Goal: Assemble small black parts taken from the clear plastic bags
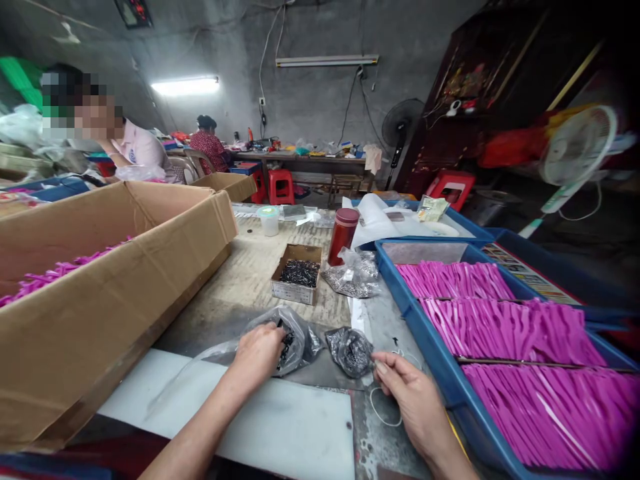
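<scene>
My left hand [257, 352] reaches into an open clear plastic bag [297, 337] of small black parts, its fingers curled down among them. Whether it grips any is hidden. My right hand [407, 393] pinches the edge of a second, smaller bag of black parts [350, 350] lying just left of it. A thin white rubber band [383, 413] lies on the table under that hand. Both bags rest on the worn grey table [240, 280].
A large cardboard box [100, 293] with pink strips stands at the left. Blue trays [415, 313] full of magenta strips [500, 327] fill the right. Behind the bags are a small carton of black parts [299, 273], another clear bag [353, 273], a red flask [343, 235] and a white cup [269, 220]. Two people sit at the far left.
</scene>
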`<state>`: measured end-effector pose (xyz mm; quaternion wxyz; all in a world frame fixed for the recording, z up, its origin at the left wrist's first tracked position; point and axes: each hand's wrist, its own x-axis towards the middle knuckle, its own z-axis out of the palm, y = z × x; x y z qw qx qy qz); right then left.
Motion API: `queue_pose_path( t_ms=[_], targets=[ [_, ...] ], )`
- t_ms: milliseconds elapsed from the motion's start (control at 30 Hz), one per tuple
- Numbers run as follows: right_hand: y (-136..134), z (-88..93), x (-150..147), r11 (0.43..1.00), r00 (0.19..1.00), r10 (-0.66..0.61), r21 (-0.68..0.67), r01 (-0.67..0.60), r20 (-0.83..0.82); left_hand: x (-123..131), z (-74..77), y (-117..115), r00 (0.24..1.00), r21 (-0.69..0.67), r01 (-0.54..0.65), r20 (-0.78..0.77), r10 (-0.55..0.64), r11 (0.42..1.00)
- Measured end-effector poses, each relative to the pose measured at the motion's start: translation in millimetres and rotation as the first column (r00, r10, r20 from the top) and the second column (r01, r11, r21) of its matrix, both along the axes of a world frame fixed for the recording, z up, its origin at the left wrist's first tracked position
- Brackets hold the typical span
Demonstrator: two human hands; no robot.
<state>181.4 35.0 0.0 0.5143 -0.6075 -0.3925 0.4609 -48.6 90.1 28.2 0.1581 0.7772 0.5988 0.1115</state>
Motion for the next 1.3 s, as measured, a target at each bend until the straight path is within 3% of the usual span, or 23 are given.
queue_pose_path(
  t_ms=[133,333,567,800,1033,1300],
  targets=[
    [2.3,2.5,-1.4,1.0,0.999,0.006,0.03,-0.007,0.047,6.4,-4.4,3.1,0.997,-0.015,0.023,-0.069,-0.024,1.0],
    [7.0,-5.4,0.2,0.997,0.981,0.041,0.059,-0.053,0.187,6.7,-2.0,1.2,0.997,-0.007,0.062,-0.052,-0.062,0.998],
    [19.1,-9.7,-1.0,0.976,0.848,0.131,0.082,-0.201,0.514,0.9,-9.7,-6.7,0.995,0.064,0.066,0.064,-0.071,0.996],
    [31.3,2.6,-10.9,0.924,0.591,0.266,-0.028,-0.38,0.762,-3.8,-15.4,-12.3,0.971,0.111,-0.002,0.238,-0.025,0.994],
    [39.8,3.4,-16.2,0.872,0.311,0.375,-0.218,-0.438,0.873,-2.9,-13.4,-20.9,0.934,0.075,-0.087,0.353,0.055,0.993],
    [39.1,5.4,-21.0,0.849,0.124,0.386,-0.299,-0.435,0.914,7.1,-5.9,-32.0,0.78,-0.075,-0.125,0.608,0.145,0.989]
  ],
)
